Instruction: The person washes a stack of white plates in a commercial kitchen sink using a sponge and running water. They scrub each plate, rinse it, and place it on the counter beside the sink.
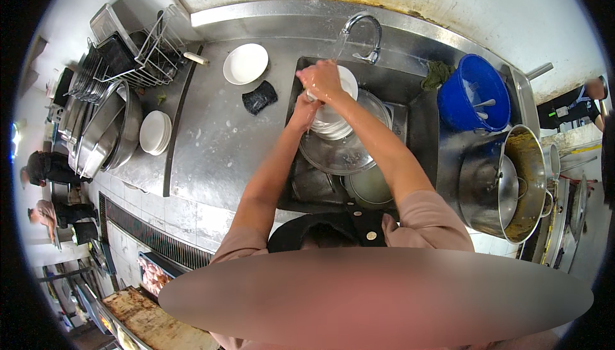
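My right hand (322, 81) and my left hand (303, 112) are close together over the sink (423, 151), both with fingers closed. A bit of something white shows between them, too covered to name. Beneath my wrists is a stack of white plates (332, 130), and a white plate (348, 82) shows just right of my right hand. The stack rests on a large round metal lid or basin (346, 158) in the sink. Behind my hands the curved faucet (364, 20) arches over, with what looks like water running from it.
Left on the steel counter (205, 138) lie a white dish (246, 64), a black scrubbing pad (259, 97) and stacked white plates (155, 132). Metal bowls (106, 129) and a wire rack (160, 52) stand farther left. On the right are a blue bucket (474, 94) and large pots (490, 183).
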A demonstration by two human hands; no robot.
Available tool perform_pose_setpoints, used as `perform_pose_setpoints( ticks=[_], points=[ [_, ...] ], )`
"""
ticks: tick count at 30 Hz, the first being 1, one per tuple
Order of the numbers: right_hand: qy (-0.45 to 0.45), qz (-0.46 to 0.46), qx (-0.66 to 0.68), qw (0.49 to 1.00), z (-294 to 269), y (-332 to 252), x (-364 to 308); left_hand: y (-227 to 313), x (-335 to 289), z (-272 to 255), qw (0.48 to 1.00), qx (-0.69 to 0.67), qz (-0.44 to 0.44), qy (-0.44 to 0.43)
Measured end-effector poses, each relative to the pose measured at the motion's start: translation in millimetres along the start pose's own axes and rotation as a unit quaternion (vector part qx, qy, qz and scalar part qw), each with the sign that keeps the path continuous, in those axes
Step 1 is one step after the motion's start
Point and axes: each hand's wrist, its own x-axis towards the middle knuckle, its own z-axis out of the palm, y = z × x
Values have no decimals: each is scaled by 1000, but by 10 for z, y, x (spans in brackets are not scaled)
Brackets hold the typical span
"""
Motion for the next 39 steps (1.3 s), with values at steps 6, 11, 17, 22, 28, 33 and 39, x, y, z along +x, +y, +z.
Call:
perform_pose_setpoints(
  ticks=[6,11,17,22,28,33,39],
  points=[
    [171,468,362,788,330,239,-305,60,-34,58,981,-124,-50,139],
    [245,542,423,683,266,283,-552,129,93,34,994,-80,37,58],
    [139,0,65,988,-140,16,-923,260,215,-109,947,-225,-229,25],
    [90,-27,184,979,42,-159,-959,182,133,-26,966,-172,-184,55],
    [108,243,137,954,155,32,-334,-53,-138,174,979,-156,-122,45],
    [-16,93,80,992,57,28,-109,72,-166,-43,969,-113,-207,72],
    [215,86,123,965,100,50,-169,90,-130,-89,992,-60,-86,74]
  ],
)
